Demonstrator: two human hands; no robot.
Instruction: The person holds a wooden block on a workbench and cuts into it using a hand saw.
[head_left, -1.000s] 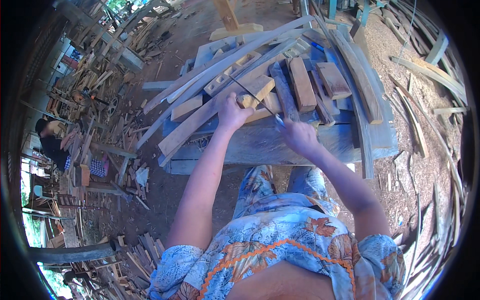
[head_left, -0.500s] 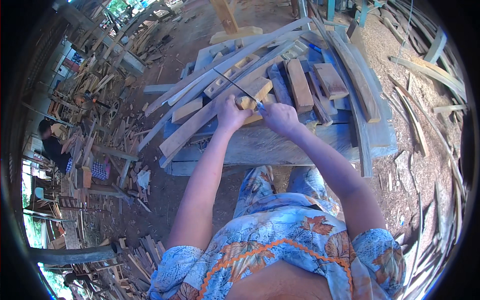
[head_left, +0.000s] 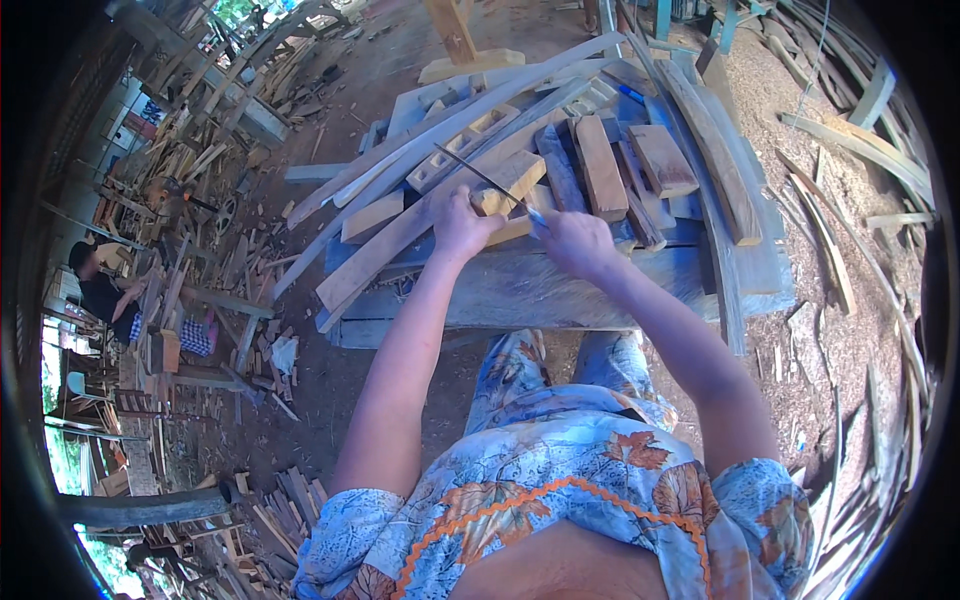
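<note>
My left hand (head_left: pixel 462 228) is closed around the near left end of a pale wooden block (head_left: pixel 518 176), which rests on other timber on the low bench. My right hand (head_left: pixel 578 243) is closed on the light-coloured handle of a long thin file (head_left: pixel 484 178). The file's dark shaft lies slantwise across the top of the block, its tip pointing to the far left. Beneath the block, a long plank (head_left: pixel 385 252) slants across the bench. Right of the block, a short wooden beam (head_left: pixel 600 168) stands clear of my right hand's fingers.
The bench (head_left: pixel 480 302) holds several loose boards, another wooden block (head_left: pixel 662 160), a slotted wooden piece (head_left: pixel 465 148) and a blue pen-like object (head_left: pixel 631 93). Scrap wood covers the ground at left, long offcuts lie at right. Another person (head_left: pixel 105 295) sits at far left.
My right hand has drawn slightly to the right and nearer to me, sliding the file along the block. My left hand stays on the block.
</note>
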